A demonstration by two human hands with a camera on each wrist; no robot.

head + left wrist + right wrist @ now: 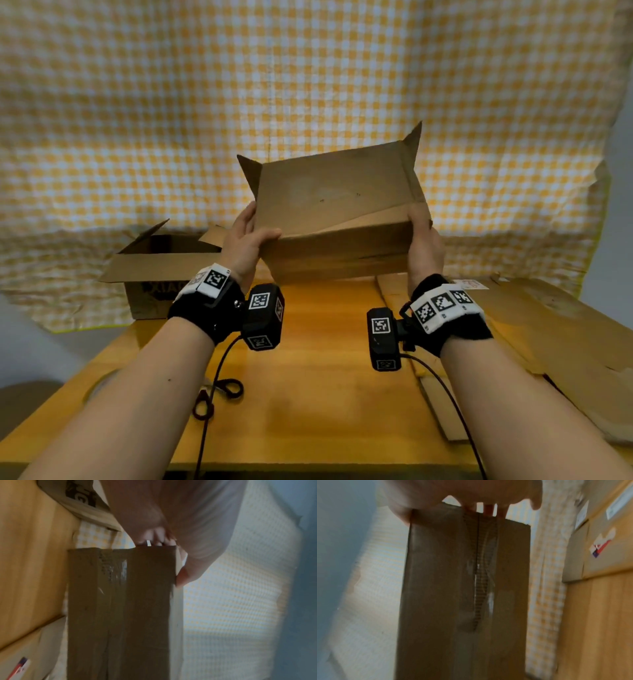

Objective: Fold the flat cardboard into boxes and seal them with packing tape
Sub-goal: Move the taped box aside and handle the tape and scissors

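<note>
Holding item: one cardboard box, raised clear of the wooden table at chest height before the checked cloth, tilted, its open side turned away. Flaps at the far end stood out loose at both corners.

Step in hand, as judged: box formed; the underside, seen from both wrist views, carried a centre seam with what looked like shiny tape over it. Turning or inspecting seemed under way. Next move would call for setting the box down, closing the loose flaps, and fetching tape; a pale roll-like shape at the table's left edge was too blurred to identify.

Left hand: gripped the left end, thumb curled over the near face, fingers behind the end wall.

Right hand: gripped the right end, palm against the side, fingers wrapped out of sight.

Also present: second open box at left rear; flat cardboard sheets at right; scissors near the front edge.
</note>
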